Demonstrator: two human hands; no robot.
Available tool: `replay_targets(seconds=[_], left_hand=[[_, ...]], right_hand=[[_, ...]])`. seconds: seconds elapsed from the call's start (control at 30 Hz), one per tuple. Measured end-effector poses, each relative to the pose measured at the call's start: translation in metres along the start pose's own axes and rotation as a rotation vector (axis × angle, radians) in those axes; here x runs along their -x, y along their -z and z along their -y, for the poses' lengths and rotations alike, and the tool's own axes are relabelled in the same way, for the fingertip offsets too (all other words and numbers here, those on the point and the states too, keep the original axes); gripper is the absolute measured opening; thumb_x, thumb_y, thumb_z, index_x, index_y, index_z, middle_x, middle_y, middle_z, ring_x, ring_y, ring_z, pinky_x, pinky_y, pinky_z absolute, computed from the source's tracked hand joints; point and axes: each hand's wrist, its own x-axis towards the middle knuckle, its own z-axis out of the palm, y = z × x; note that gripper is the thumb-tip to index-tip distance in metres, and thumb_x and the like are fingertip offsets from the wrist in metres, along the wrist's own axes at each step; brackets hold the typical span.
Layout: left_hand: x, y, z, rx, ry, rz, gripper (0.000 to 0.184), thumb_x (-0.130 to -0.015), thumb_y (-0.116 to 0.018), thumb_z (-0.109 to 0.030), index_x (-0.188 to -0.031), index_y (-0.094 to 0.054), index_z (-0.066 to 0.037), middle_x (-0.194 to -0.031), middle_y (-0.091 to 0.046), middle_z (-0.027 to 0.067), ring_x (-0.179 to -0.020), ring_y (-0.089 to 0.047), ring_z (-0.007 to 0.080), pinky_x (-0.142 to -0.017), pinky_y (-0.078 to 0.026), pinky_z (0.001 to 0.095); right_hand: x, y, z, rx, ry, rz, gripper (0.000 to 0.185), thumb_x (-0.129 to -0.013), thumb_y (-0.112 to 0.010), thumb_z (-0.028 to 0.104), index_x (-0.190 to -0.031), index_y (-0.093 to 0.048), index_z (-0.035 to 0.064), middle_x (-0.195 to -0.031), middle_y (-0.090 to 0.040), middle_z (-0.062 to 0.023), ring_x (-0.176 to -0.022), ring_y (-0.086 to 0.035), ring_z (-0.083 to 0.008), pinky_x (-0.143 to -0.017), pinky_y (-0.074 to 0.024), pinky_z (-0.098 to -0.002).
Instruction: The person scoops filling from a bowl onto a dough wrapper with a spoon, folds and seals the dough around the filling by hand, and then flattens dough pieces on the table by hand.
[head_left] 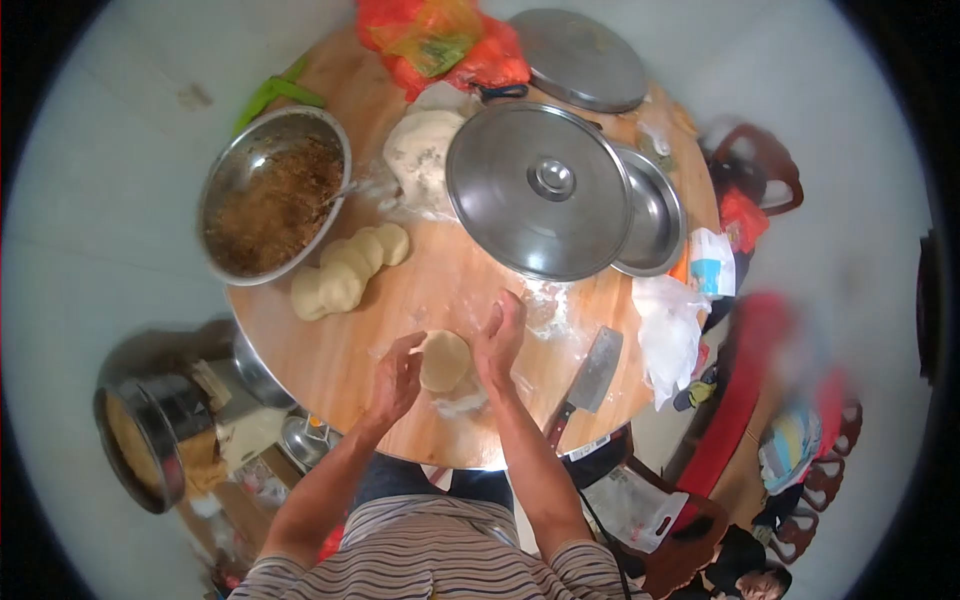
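A flat round of dough (445, 361) lies on the floured wooden table, between my two hands. My left hand (399, 376) is open, its slightly bent fingers against the left edge of the dough round. On the other side, my right hand (499, 338) stands on edge close to the dough, its thumb side up and its palm turned inward. Its fingers are partly hidden, but it looks loosely open with nothing in it. To the right of that hand lies a cleaver (594, 374) with a dark handle. Several pieces of dough (345, 275) overlap in a row at the left.
A steel bowl of brown filling (265, 205) stands at the left. Behind are a large dough mass (420, 150), a steel lid (540, 215) over a steel basin (655, 220), and red plastic bags (480, 65). A white bag (668, 335) hangs at the right edge.
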Motion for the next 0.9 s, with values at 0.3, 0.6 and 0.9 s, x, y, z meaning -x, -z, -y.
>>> replay_targets(seconds=[0.3, 0.6, 0.9], left_hand=[[0.007, 0.008, -0.005, 0.062, 0.258, 0.11, 0.036, -0.1, -0.059, 0.003, -0.135, -0.06, -0.003, -0.131, -0.065, 0.0175, -0.119, -0.066, 0.0283, -0.094, -0.058, 0.0387], [-0.005, 0.028, 0.033, 0.321, 0.402, 0.025, 0.041, -0.107, -0.06, -0.015, -0.145, -0.054, -0.005, -0.14, -0.062, 0.0137, -0.121, -0.065, 0.0255, -0.101, -0.056, 0.0407], [-0.026, 0.037, -0.004, 0.745, 0.53, 0.006, 0.055, -0.105, -0.065, -0.029, -0.147, -0.048, 0.002, -0.142, -0.061, 0.018, -0.127, -0.061, 0.0288, -0.106, -0.054, 0.0441]], right_hand=[[0.011, -0.005, -0.003, -0.118, -0.178, 0.128, 0.034, -0.098, -0.052, 0.0, -0.131, -0.056, -0.0043, -0.125, -0.06, -0.0234, -0.115, -0.061, -0.0376, -0.099, -0.0501, -0.0465], [-0.014, 0.0, -0.048, -0.532, -0.569, 0.018, 0.031, -0.104, -0.06, 0.009, -0.133, -0.058, -0.0008, -0.121, -0.061, -0.0123, -0.101, -0.065, -0.0241, -0.084, -0.0568, -0.0351], [-0.036, 0.023, -0.037, -0.759, -0.775, -0.091, 0.034, -0.104, -0.062, 0.013, -0.136, -0.058, 0.0018, -0.117, -0.064, -0.0079, -0.098, -0.067, -0.0199, -0.082, -0.0564, -0.033]])
